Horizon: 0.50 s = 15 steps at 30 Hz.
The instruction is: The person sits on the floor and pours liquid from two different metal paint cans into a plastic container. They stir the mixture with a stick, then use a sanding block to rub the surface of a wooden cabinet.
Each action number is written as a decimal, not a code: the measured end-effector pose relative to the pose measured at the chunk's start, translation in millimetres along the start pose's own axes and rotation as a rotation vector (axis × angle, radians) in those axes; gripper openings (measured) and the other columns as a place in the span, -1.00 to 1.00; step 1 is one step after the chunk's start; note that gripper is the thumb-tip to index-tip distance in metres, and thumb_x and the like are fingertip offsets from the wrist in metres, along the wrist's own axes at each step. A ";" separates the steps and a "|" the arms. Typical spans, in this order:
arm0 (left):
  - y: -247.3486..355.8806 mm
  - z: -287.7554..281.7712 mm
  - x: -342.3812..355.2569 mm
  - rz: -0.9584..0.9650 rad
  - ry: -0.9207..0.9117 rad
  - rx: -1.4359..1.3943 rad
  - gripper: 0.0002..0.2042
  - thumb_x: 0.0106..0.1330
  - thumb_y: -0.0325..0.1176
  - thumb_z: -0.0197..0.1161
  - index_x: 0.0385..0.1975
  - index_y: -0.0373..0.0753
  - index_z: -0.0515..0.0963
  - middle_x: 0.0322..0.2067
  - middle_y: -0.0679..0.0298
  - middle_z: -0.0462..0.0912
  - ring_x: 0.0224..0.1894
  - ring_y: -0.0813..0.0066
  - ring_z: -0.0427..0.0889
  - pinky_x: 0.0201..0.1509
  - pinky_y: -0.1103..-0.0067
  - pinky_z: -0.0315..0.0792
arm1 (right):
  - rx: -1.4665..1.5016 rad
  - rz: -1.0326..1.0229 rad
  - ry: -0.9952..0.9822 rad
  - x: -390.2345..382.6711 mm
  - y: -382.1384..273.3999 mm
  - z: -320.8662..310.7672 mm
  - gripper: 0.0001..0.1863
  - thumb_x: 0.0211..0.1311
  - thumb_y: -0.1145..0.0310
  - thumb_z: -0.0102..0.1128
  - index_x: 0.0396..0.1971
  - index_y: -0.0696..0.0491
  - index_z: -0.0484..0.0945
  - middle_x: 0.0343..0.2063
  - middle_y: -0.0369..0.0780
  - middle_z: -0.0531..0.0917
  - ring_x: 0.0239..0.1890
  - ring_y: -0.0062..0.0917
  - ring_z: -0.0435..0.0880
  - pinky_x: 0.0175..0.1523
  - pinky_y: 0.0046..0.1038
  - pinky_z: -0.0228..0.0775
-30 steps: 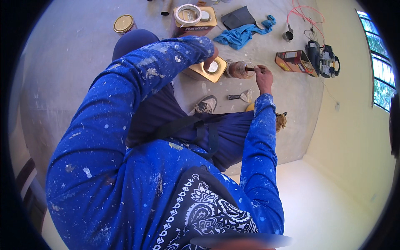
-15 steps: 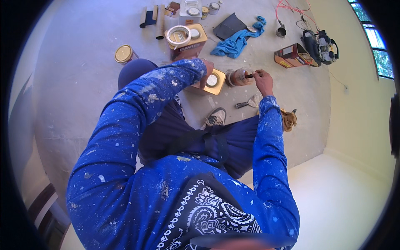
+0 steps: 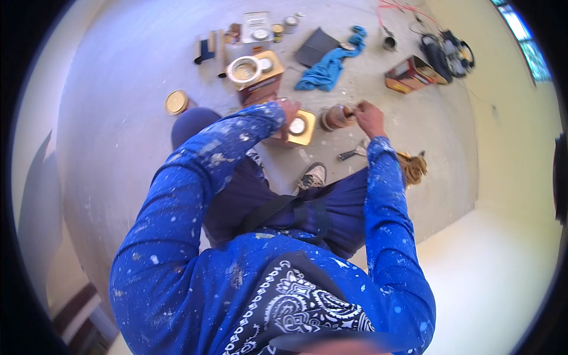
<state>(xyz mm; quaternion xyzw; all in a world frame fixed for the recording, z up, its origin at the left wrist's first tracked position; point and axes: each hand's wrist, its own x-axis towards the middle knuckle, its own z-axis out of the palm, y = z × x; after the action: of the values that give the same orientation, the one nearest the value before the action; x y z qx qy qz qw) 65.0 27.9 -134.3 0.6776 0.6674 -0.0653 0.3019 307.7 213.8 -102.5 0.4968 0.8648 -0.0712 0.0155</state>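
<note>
My left hand [image 3: 288, 115] is closed on the left part of a rectangular metal can [image 3: 305, 137] with a gold top and a round white cap; its fingers are partly hidden. Just right of the can, a clear container [image 3: 337, 118] holds something reddish-brown. My right hand [image 3: 370, 118] pinches a thin dark handle [image 3: 350, 114] at the container's right side. What is on the handle's far end cannot be made out. A putty knife [image 3: 349, 154] lies on the floor below the right hand.
Beyond my left hand stands a larger can [image 3: 260, 92] with a tape roll [image 3: 244, 70] on top. A lidded tin [image 3: 177, 103] is at left. Farther off are a blue cloth [image 3: 322, 74], an open box [image 3: 409, 75] and a compressor [image 3: 448, 54]. A brown rag [image 3: 413, 168] lies by my knee.
The view has shifted slightly, moving the far items a little lower. Both hands keep their places, the left on the can and the right on the dark handle.
</note>
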 end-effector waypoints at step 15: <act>-8.7 -11.9 -8.2 -0.124 -0.071 -0.009 0.43 -0.40 0.16 0.75 0.52 -0.22 -0.06 0.33 -0.11 0.39 0.38 -0.21 0.37 0.31 -0.15 0.30 | 0.024 -0.190 -0.012 24.1 -14.9 3.3 -0.69 0.14 0.05 0.26 -0.23 -0.09 0.75 -0.33 -0.09 0.78 -0.17 -0.16 0.75 0.10 -0.12 0.41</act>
<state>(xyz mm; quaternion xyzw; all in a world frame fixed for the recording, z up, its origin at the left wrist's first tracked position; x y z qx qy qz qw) 52.2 26.1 -123.4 0.6308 0.6973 -0.1049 0.3238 282.6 226.6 -106.6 0.4122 0.9070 -0.0856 0.0081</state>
